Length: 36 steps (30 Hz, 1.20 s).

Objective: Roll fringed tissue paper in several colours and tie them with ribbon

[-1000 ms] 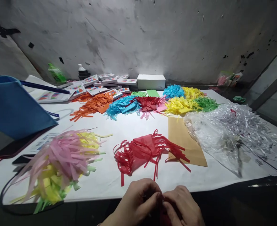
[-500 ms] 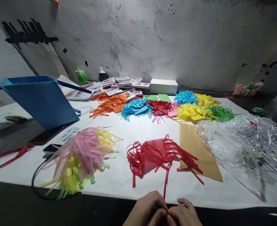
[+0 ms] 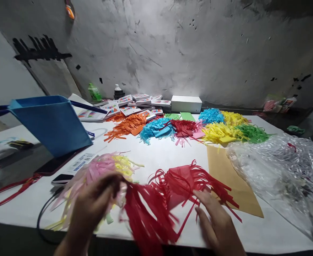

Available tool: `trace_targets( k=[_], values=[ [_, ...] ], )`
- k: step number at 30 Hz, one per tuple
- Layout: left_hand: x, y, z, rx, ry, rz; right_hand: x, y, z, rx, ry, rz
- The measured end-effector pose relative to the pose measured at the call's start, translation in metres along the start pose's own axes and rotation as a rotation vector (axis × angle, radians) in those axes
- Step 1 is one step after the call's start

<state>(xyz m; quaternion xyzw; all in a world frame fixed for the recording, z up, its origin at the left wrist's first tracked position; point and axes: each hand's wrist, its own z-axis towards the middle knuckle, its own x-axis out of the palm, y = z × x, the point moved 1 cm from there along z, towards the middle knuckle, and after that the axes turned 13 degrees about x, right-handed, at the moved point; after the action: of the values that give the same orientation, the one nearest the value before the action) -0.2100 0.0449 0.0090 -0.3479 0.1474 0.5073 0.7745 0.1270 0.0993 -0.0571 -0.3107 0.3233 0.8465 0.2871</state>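
My left hand (image 3: 95,202) pinches the top of a red paper tassel (image 3: 148,213), whose strips hang down past the table's front edge. Motion blurs the tassel a little. Beside it my right hand (image 3: 215,217) has its fingers apart, the fingertips at the loose strips of a red fringed paper bundle (image 3: 181,179) on the table. Whether those fingertips pinch a strip is hard to see. Behind my left hand lies a pile of pink, yellow and green tassels (image 3: 100,167), partly covered by that hand.
A blue box-shaped holder (image 3: 51,124) stands at left near a phone (image 3: 56,161) and a black cable (image 3: 40,213). Orange, blue, yellow and green fringed bundles (image 3: 220,132) line the back, before stacked printed boxes (image 3: 125,100) and a white box (image 3: 186,104). Brown paper (image 3: 225,177) and clear plastic (image 3: 263,170) lie right.
My hands were together at the table's front edge and have separated. The left has risen leftward with a red tassel; the right has reached forward to the red bundle. The view has tilted slightly up.
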Motion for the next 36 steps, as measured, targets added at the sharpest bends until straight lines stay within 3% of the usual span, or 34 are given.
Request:
trace_targets(
  k=[3, 5, 7, 10, 13, 15, 20, 23, 26, 28, 32, 36],
  values=[
    [-0.008, 0.040, 0.046, 0.135, -0.009, 0.262, 0.017, -0.027, 0.027, -0.026, 0.120, -0.171],
    [0.013, 0.039, 0.057, 0.205, 0.017, 0.272, 0.033, -0.037, 0.033, -0.046, 0.206, -0.269],
    [0.052, 0.014, 0.049, 0.331, 0.141, 0.183, 0.043, -0.041, 0.031, -0.066, 0.241, -0.302],
    [0.115, -0.039, 0.022, 0.573, 0.393, 0.033, 0.042, -0.040, 0.018, -0.101, 0.203, -0.318],
    [0.150, -0.073, 0.002, 0.730, 0.750, -0.136, 0.028, -0.039, 0.000, -0.134, 0.099, -0.376],
    [0.151, -0.076, -0.001, 0.719, 0.894, -0.212, 0.017, -0.041, -0.011, -0.152, 0.047, -0.410],
    [0.109, -0.042, 0.010, 0.603, 0.916, -0.225, 0.004, -0.045, -0.039, -0.161, 0.019, -0.383],
    [0.079, -0.026, 0.015, 0.462, 0.820, -0.199, 0.001, -0.047, -0.050, -0.064, -0.025, -0.293],
    [0.064, -0.038, 0.010, 0.354, 0.630, -0.190, -0.001, -0.046, -0.053, -0.077, -0.053, -0.257],
    [0.069, -0.061, -0.002, 0.405, 0.611, -0.242, -0.001, -0.041, -0.052, -0.118, -0.037, -0.244],
    [0.101, -0.102, -0.034, 0.559, 0.798, -0.326, 0.001, -0.029, -0.049, 0.000, 0.050, -0.101],
    [0.116, -0.101, -0.045, 0.521, 0.838, -0.287, -0.024, -0.060, -0.064, -0.052, 0.025, -0.219]
  ],
)
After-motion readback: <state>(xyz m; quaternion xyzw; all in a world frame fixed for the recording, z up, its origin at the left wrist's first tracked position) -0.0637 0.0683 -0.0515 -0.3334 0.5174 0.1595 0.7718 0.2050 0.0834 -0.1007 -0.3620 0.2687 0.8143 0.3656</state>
